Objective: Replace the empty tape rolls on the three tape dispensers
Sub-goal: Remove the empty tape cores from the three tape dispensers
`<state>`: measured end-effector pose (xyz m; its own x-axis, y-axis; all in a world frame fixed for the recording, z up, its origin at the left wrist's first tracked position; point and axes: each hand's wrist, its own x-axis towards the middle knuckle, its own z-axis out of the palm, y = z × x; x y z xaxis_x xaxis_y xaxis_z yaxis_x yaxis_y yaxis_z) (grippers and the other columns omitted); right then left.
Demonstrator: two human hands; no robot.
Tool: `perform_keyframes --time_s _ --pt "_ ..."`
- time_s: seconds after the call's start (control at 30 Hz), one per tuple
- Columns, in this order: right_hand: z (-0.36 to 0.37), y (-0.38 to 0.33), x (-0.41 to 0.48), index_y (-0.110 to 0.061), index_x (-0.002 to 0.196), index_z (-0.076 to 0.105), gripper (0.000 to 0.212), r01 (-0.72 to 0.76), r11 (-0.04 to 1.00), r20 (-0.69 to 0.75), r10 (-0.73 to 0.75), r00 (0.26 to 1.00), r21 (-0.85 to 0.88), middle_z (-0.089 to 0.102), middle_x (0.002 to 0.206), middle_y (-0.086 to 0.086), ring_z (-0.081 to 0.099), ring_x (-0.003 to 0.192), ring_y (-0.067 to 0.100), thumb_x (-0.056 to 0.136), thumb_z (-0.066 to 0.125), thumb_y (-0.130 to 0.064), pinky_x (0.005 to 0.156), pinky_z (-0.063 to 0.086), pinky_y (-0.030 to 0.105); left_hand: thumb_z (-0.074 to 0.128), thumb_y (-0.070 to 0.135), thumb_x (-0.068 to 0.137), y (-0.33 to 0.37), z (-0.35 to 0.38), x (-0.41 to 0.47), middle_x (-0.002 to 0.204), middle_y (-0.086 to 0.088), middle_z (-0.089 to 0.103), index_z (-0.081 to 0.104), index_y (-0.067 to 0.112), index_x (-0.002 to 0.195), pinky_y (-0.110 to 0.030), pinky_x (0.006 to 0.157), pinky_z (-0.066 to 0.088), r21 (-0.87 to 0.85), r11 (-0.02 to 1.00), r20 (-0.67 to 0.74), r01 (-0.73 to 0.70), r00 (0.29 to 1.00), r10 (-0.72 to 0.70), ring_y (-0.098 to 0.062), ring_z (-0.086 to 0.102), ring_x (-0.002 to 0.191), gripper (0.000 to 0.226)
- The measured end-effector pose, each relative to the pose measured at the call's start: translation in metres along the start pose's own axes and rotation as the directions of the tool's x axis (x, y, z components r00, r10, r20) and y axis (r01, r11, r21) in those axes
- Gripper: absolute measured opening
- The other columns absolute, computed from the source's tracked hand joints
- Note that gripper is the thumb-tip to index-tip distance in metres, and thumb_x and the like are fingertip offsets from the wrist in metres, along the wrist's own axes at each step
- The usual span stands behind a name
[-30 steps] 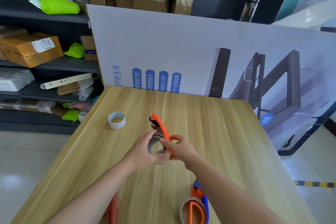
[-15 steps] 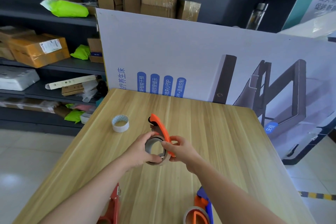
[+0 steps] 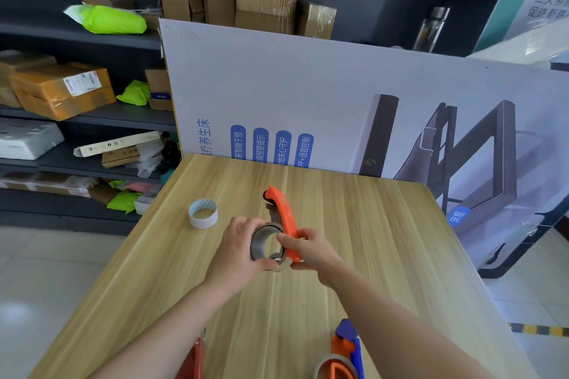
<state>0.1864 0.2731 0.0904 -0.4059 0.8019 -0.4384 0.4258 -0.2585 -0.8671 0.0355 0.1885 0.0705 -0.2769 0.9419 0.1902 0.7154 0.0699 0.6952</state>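
Two grips engaged: left grip pinches the tape roll by its rim, judged light and stiff; right grip clasps the orange dispenser, likely rigid plastic.

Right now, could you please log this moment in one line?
left hand: grips tape roll; right hand: grips orange dispenser; white roll: on table

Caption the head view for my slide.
Left hand grips the brown tape roll, right hand holds the orange dispenser, at a wooden table.
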Motion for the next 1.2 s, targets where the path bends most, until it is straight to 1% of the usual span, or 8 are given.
perform_keyframes --time_s 0.2,0.33,0.47,0.6,0.83,1.0,1.1,1.2 --pt "0.001 -0.002 0.0 -0.002 0.107 0.062 0.046 -0.055 0.993 -0.069 0.062 0.996 0.107 0.072 0.097 0.014 0.07 0.082 0.024 0.084 0.071 -0.04 0.079 0.061 0.039 0.069 0.018 0.079 0.004 0.007 -0.001 0.082 0.013 0.061 0.069 0.018 0.077 -0.03 0.064 0.047 0.048 0.977 -0.034 -0.209 0.977 0.211 -0.009 0.057 0.074 0.001" --pt "0.0 -0.007 0.002 0.002 0.106 0.061 0.052 -0.119 0.979 -0.115 0.14 0.984 0.167 0.072 0.096 0.017 0.072 0.074 0.028 0.082 0.073 -0.042 0.071 0.063 0.038 0.05 0.036 0.085 0.004 0.005 0.0 0.083 0.01 0.071 0.072 0.017 0.087 -0.028 0.066 0.049 0.087 0.959 -0.052 -0.271 0.96 0.276 -0.011 0.064 0.075 0.029" --pt "-0.002 -0.009 0.002 0.0 0.11 0.056 0.058 -0.167 0.957 -0.114 0.198 0.973 0.237 0.07 0.1 0.018 0.074 0.075 0.029 0.078 0.075 -0.044 0.065 0.063 0.036 0.058 0.037 0.078 0.005 0.001 0.001 0.082 0.013 0.071 0.069 0.021 0.096 -0.023 0.074 0.039 0.155 0.919 0.004 -0.362 0.931 0.366 -0.01 0.061 0.072 0.027" --pt "-0.004 -0.013 -0.001 0.001 0.109 0.057 0.057 -0.167 0.959 -0.091 0.192 0.977 0.229 0.07 0.096 0.016 0.072 0.068 0.027 0.079 0.075 -0.044 0.061 0.062 0.033 0.064 0.028 0.076 0.009 0.001 0.002 0.084 0.008 0.073 0.074 0.018 0.103 -0.013 0.075 0.031 0.119 0.955 -0.048 -0.272 0.959 0.28 -0.016 0.062 0.076 0.03" --pt "-0.008 -0.014 0.004 0.002 0.118 0.056 0.058 -0.164 0.936 -0.076 0.196 0.978 0.311 0.069 0.101 0.018 0.071 0.074 0.025 0.082 0.073 -0.04 0.056 0.06 0.031 0.07 0.017 0.085 0.023 -0.003 0.009 0.107 0.004 0.073 0.069 0.017 0.118 -0.014 0.084 0.045 -0.101 0.993 -0.045 -0.057 0.998 0.053 -0.009 0.064 0.098 0.033" --pt "-0.01 -0.015 0.004 0.002 0.111 0.061 0.058 -0.112 0.938 -0.08 0.146 0.986 0.327 0.071 0.095 0.015 0.072 0.077 0.025 0.082 0.072 -0.048 0.066 0.061 0.034 0.072 0.019 0.083 0.027 -0.004 0.009 0.086 0.009 0.072 0.072 0.023 0.104 -0.027 0.076 0.052 -0.172 0.984 -0.068 0.052 0.996 -0.065 -0.009 0.066 0.083 0.022" --pt "-0.007 -0.019 0.003 0.002 0.105 0.064 0.054 -0.102 0.889 -0.025 0.126 0.992 0.447 0.072 0.091 0.016 0.072 0.079 0.027 0.086 0.066 -0.048 0.071 0.059 0.035 0.072 0.018 0.083 0.028 -0.008 0.017 0.083 0.012 0.072 0.074 0.019 0.095 -0.025 0.073 0.05 -0.361 0.916 -0.118 0.177 0.965 -0.234 -0.004 0.066 0.082 0.012" --pt "0.004 -0.027 0.003 0.003 0.106 0.064 0.03 -0.094 0.865 0.004 0.106 0.994 0.493 0.07 0.093 0.018 0.068 0.075 0.026 0.09 0.064 -0.023 0.071 0.056 0.034 0.071 0.016 0.085 0.028 -0.01 0.024 0.089 0.011 0.07 0.074 0.012 0.101 -0.016 0.074 0.045 -0.528 0.813 -0.139 0.246 0.92 -0.368 -0.004 0.064 0.086 0.017"
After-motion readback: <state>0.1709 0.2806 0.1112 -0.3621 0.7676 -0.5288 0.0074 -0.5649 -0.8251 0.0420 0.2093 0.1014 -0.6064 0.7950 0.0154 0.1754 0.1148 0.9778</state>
